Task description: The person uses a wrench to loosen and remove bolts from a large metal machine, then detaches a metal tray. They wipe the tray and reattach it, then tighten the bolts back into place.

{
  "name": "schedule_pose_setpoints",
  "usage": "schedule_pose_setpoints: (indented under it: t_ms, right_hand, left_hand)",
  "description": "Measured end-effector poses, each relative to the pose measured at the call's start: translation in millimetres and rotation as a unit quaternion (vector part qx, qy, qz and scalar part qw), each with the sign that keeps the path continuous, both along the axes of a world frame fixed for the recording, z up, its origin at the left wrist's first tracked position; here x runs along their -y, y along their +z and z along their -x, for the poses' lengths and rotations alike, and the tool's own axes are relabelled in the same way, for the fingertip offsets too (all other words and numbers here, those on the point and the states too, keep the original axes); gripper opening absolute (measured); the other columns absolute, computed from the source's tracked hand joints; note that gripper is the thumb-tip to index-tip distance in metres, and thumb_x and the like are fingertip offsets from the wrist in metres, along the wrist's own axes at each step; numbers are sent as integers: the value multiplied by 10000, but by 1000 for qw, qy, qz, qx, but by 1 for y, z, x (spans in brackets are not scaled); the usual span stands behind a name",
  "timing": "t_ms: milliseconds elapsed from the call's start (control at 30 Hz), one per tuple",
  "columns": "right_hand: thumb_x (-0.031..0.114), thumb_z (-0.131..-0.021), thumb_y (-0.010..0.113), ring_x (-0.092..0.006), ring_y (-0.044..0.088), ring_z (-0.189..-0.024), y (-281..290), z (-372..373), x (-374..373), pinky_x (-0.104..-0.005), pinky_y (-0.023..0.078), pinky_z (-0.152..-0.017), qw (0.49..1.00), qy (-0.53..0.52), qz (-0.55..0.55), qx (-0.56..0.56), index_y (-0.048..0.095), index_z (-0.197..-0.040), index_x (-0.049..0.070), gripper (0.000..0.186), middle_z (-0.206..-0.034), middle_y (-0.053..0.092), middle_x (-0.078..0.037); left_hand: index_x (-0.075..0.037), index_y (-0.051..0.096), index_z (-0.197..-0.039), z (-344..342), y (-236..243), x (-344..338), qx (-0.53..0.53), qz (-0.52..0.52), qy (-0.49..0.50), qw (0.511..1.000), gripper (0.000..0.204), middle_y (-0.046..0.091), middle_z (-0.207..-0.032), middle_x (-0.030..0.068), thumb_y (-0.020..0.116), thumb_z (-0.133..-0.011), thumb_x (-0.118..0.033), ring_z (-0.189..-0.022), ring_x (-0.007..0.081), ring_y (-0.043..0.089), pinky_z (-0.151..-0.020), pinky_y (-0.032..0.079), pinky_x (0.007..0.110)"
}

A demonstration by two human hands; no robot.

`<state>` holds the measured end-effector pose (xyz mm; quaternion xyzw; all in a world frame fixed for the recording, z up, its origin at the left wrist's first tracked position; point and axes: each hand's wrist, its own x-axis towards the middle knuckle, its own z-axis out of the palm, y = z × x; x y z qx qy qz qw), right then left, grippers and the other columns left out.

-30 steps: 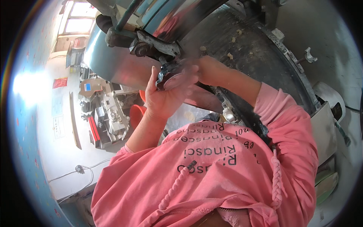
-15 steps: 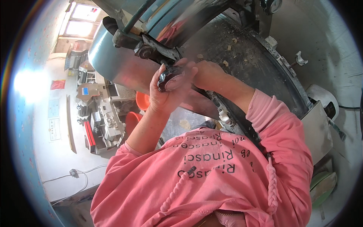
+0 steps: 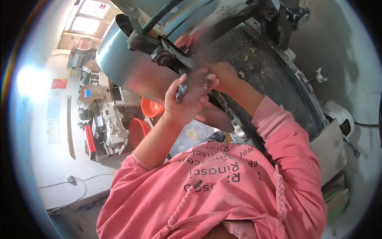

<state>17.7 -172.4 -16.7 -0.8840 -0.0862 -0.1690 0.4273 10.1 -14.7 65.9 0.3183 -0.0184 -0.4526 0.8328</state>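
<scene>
Upper centre of frame, bare left hand [image 3: 177, 109] is clamped on small dark glossy object [image 3: 193, 85], blurred; bare right hand [image 3: 224, 76] just beside, grip can't be told.

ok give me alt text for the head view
A left hand holds a blurred, shiny dark piece, the right hand close by, beside a large bluish metal cylinder. A pink top fills the foreground; two red-orange basins sit farther left.

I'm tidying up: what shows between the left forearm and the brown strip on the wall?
In the head view, leftward from the left forearm: the lower orange tub, pale machinery, then a long red thing.
</scene>
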Motion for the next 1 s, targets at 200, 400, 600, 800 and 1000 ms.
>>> schedule_pose_setpoints:
  t_ms: [200, 400, 600, 800, 1000]
  right_hand:
    - [261, -767, 631, -366, 619, -742, -2, 6, 4, -428, 468, -580, 977, 42, -164, 131, 523, -864, 93, 222, -802, 626, -136]
    - [78, -741, 654, -322, 631, -707, -3, 14, -2, -371, 493, -591, 962, 24, -205, 178, 585, -956, 83, 226, -794, 630, -112]
    - [-11, -728, 648, -242, 665, -730, -5, 17, -1, -298, 514, -624, 974, 23, -173, 142, 601, -980, 73, 270, -829, 654, -116]
    - [-7, -787, 632, -143, 647, -778, -12, 24, -8, -255, 509, -696, 975, -24, -183, 127, 601, -1002, 41, 222, -875, 673, -79]
    - [93, -897, 559, -126, 613, -802, 0, 44, 5, -251, 484, -735, 954, -98, -280, -44, 579, -1046, 3, 175, -911, 653, -82]
  left_hand:
    - [41, 362, -1333, -2, -2, -2, 1, 11, -14, 1000, 587, 501, -1268, 232, 453, -933, -378, -1249, 348, 432, -761, 497, 320]
    - [28, 375, -1331, 5, -5, -16, -2, -14, -12, 1000, 568, 502, -1273, 233, 383, -963, -405, -1107, 327, 541, -800, 483, 342]
    - [-9, 424, -1289, 9, -20, -23, -1, -101, 42, 994, 408, 545, -1223, 199, 386, -961, -248, -1061, 302, 569, -800, 479, 357]
    - [-60, 474, -1160, 9, -25, -18, -129, 21, 16, 991, 234, 579, -1107, 88, 489, -949, -159, -1041, 230, 570, -742, 498, 355]
    - [-22, 451, -1218, 7, -37, -12, -171, 66, 29, 983, 342, 573, -1185, 140, 525, -893, -99, -1051, 248, 571, -820, 471, 371]
